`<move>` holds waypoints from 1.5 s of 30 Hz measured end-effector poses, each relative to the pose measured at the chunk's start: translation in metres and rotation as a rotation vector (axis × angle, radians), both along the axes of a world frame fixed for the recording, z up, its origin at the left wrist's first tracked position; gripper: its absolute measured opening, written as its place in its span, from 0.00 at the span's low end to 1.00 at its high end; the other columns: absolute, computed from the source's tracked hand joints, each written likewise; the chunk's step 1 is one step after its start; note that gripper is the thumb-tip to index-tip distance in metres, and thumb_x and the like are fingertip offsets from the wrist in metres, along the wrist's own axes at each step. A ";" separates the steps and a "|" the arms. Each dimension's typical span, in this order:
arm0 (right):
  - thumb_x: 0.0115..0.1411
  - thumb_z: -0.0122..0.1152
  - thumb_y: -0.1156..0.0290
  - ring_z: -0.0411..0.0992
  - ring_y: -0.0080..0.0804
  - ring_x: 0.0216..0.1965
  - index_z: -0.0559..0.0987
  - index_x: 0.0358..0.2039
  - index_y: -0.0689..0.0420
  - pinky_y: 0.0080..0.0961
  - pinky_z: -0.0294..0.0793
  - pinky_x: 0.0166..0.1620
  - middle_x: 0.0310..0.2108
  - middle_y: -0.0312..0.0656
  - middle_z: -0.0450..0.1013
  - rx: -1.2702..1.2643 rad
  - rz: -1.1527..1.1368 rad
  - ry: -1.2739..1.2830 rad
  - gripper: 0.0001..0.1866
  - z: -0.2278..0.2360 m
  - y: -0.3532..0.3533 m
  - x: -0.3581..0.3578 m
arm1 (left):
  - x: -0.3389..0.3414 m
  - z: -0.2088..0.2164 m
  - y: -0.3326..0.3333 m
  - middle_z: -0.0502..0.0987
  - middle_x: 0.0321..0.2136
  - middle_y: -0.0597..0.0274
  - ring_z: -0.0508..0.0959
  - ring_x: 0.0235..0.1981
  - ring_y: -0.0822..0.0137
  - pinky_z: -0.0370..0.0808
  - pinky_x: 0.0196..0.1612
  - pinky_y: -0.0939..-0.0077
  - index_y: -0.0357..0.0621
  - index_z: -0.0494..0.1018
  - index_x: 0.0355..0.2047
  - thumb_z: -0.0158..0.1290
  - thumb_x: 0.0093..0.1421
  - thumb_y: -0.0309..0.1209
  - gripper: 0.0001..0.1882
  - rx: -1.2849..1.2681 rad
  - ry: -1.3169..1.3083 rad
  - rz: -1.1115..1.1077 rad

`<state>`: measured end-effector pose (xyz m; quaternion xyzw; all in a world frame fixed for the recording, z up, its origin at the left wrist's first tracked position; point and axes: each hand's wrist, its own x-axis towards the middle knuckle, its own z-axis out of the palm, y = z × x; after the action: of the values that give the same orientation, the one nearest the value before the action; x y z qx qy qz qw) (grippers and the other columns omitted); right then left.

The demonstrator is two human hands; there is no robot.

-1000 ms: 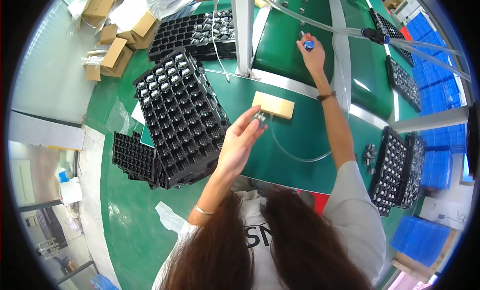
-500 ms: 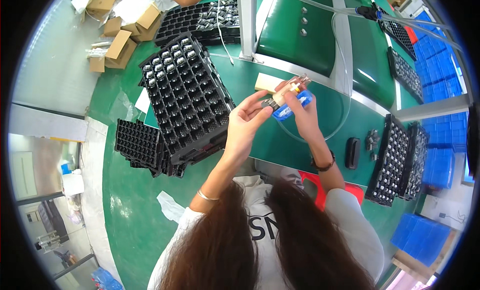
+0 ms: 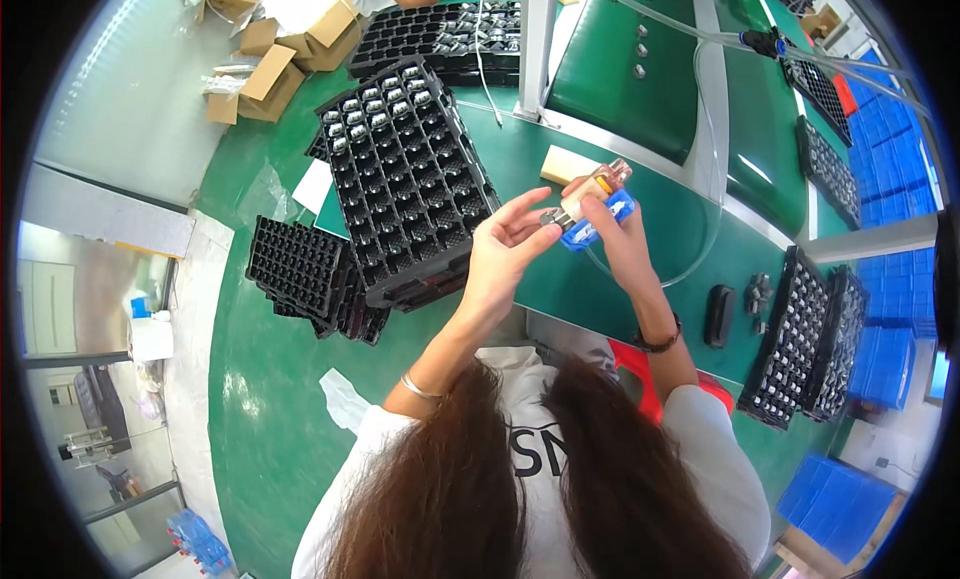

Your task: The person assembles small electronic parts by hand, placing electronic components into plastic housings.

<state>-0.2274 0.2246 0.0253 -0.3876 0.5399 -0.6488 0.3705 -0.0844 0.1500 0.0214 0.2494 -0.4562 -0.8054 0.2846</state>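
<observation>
The right hand (image 3: 623,244) is clamped on a blue-and-cream handheld tool (image 3: 582,236) over the green surface (image 3: 565,291), probably tilted to meet the small grey metal part (image 3: 558,218). The left hand (image 3: 502,251) seemingly steadies that part; I cannot tell whether its fingers are together.

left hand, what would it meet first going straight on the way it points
Likely the small metal part beside the blue item; depth is unclear, and the left hand may already touch the part.
</observation>
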 end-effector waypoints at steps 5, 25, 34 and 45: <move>0.60 0.50 0.66 0.69 0.16 0.34 0.73 0.40 0.61 0.14 0.68 0.37 0.32 0.35 0.71 -0.030 -0.024 -0.043 0.13 -0.004 0.000 0.005 | 0.002 0.003 -0.006 0.76 0.40 0.56 0.75 0.40 0.74 0.71 0.46 0.82 0.36 0.66 0.52 0.58 0.52 0.23 0.26 -0.007 0.003 0.004; 0.53 0.62 0.61 0.73 0.37 0.27 0.76 0.35 0.61 0.27 0.71 0.33 0.26 0.44 0.75 0.211 -0.421 0.667 0.16 -0.061 -0.028 -0.060 | 0.003 -0.005 -0.139 0.74 0.44 0.52 0.74 0.46 0.60 0.69 0.49 0.71 0.41 0.71 0.47 0.56 0.52 0.31 0.21 -1.014 -0.492 0.226; 0.42 0.71 0.53 0.71 0.39 0.29 0.69 0.42 0.58 0.29 0.70 0.34 0.29 0.45 0.71 0.296 -0.487 0.800 0.32 -0.072 -0.029 -0.054 | -0.002 -0.030 -0.250 0.78 0.31 0.56 0.77 0.36 0.56 0.71 0.41 0.66 0.45 0.78 0.31 0.58 0.49 0.33 0.09 -1.432 -0.893 0.258; 0.40 0.73 0.57 0.68 0.34 0.35 0.66 0.45 0.58 0.27 0.69 0.39 0.35 0.42 0.67 0.174 -0.464 0.795 0.35 -0.082 -0.021 -0.062 | -0.004 0.003 -0.209 0.76 0.42 0.54 0.77 0.41 0.65 0.73 0.46 0.75 0.38 0.70 0.38 0.49 0.61 0.31 0.09 -0.815 -0.342 0.146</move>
<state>-0.2892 0.2033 -0.0562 -0.4427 0.7649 -0.4678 0.0112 -0.0888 -0.0590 0.0246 0.2782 -0.7579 -0.4849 0.3363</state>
